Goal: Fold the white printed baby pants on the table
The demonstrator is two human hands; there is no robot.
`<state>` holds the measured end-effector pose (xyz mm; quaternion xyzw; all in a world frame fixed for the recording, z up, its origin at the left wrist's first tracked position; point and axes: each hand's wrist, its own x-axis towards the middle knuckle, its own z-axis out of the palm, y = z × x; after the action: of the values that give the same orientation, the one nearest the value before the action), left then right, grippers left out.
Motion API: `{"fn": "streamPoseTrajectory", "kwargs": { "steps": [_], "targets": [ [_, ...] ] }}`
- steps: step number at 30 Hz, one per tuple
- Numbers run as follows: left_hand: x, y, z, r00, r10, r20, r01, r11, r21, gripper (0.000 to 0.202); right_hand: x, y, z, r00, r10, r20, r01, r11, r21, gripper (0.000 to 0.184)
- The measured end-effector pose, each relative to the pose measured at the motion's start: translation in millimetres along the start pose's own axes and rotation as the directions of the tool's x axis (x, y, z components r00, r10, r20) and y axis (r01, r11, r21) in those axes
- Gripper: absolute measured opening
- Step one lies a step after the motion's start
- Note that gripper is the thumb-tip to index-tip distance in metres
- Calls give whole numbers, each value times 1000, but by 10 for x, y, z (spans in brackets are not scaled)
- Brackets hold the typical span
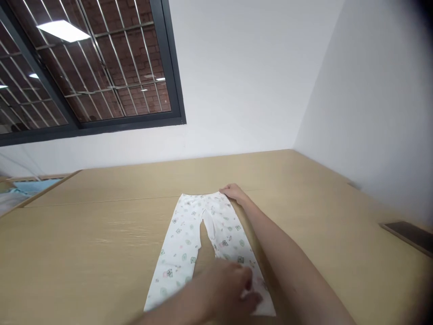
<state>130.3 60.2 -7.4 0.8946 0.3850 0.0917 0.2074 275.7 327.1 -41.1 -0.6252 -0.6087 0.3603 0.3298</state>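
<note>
A pair of white children's pants [182, 234] with a small print of animals and green and pink spots lies spread flat, waistband at the far end and both legs toward me. My right hand [232, 191] has its fingers closed on the right corner of the waistband. Over the lower part of the right pant leg is my left hand [233, 286], blurred, its fingers partly curled. A gap shows between thumb and finger, but whether they grip the cloth I cannot tell. My left forearm hides part of the leg ends.
The pants lie on a wide wooden table [101, 253] with a seam across it. White walls [250, 81] rise behind and at right. A barred window [111, 58] is upper left. Light blue cloth [34, 186] lies beyond the left edge; a dark slot [409, 234] is at right.
</note>
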Motion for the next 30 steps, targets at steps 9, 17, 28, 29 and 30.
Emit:
{"fn": "streamPoseTrajectory", "kwargs": {
  "steps": [9, 17, 28, 29, 30],
  "targets": [
    [226, 314, 584, 979, -182, 93, 179, 983, 41, 46, 44, -85, -103, 985, 90, 150, -95, 995, 26, 28],
    [199, 350, 550, 992, -113, 55, 119, 985, -128, 28, -16, -78, -43, 988, 91, 123, -100, 993, 66, 19],
    [-342, 90, 401, 870, -475, -129, 346, 776, -528, 14, -291, -150, -169, 990, -16, 137, -10, 982, 188, 18],
    [-429, 35, 427, 839, -529, -129, 368, 725, -583, 14, -303, -179, -151, 991, -25, 130, -2, 980, 201, 18],
    [-520, -22, 470, 801, -582, -138, 375, 668, -643, 16, -310, -216, -126, 992, -34, 125, 6, 977, 213, 18]
  ]
}}
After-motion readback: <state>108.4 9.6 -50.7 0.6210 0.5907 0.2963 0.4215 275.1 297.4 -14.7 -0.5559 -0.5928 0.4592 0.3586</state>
